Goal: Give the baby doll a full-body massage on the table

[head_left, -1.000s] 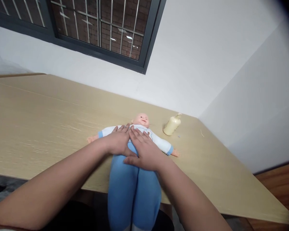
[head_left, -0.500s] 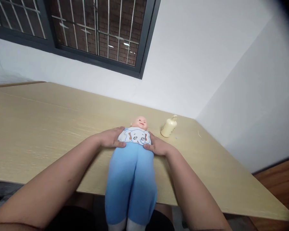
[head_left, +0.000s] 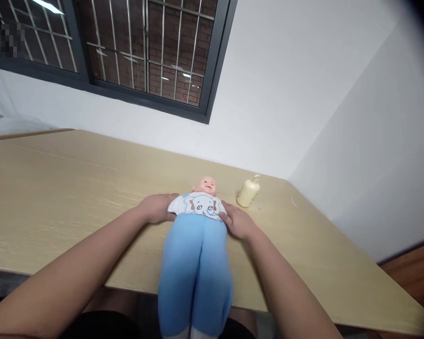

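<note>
A baby doll (head_left: pixel 196 263) lies face up on the table, its head toward the wall and its legs reaching over the near edge. It wears light blue trousers and a white top with an elephant face. My left hand (head_left: pixel 159 208) is at the doll's left-of-picture side, fingers and thumb around the white sleeve, fingertips partly hidden. On the other side my right hand (head_left: pixel 238 220) grips the doll at the waist, with its thumb on the edge of the top. A cream pump bottle (head_left: pixel 249 192) stands beyond my right hand, close to the doll's head.
The pale wooden table (head_left: pixel 74 197) meets a white wall (head_left: pixel 286 70) at the back. Above it is a dark-framed window (head_left: pixel 144 96) with metal bars. A thin pale strip (head_left: pixel 294 202) lies right of the bottle. Brown wood panelling (head_left: pixel 413 273) shows at far right.
My left thumb has left the front of the doll's waist and moved to its side. My right thumb has shifted outward toward the top's edge. The camera view has tilted slightly upward.
</note>
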The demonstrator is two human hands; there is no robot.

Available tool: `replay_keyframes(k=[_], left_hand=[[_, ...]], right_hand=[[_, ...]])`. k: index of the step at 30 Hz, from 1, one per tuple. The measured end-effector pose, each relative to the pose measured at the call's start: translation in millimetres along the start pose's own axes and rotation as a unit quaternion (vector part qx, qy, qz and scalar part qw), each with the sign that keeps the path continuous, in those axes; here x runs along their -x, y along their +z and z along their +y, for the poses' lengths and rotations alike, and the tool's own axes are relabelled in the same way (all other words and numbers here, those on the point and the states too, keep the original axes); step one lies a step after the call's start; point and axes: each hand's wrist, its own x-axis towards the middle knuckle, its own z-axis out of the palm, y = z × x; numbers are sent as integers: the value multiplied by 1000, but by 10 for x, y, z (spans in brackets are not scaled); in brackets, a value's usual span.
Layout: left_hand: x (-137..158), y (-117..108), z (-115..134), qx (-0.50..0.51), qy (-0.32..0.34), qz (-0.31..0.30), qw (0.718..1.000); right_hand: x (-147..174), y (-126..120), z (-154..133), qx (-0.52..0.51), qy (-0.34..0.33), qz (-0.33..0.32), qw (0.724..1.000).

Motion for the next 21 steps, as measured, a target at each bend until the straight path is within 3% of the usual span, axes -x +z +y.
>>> replay_keyframes(k=[7, 13, 17, 21], left_hand=[[61, -136, -151, 16, -71, 8, 997], [102, -216, -492, 10, -175, 56, 983], [149, -233, -627, 115, -224, 74, 965], [216, -213, -737, 308, -203, 64, 927]], right_hand=[[170, -325, 291, -4, 148, -64, 987], [213, -420, 522, 8, 219, 36, 975], [234, -412, 657, -120, 236, 34, 964], [285, -386, 813, -335, 209, 4, 919]])
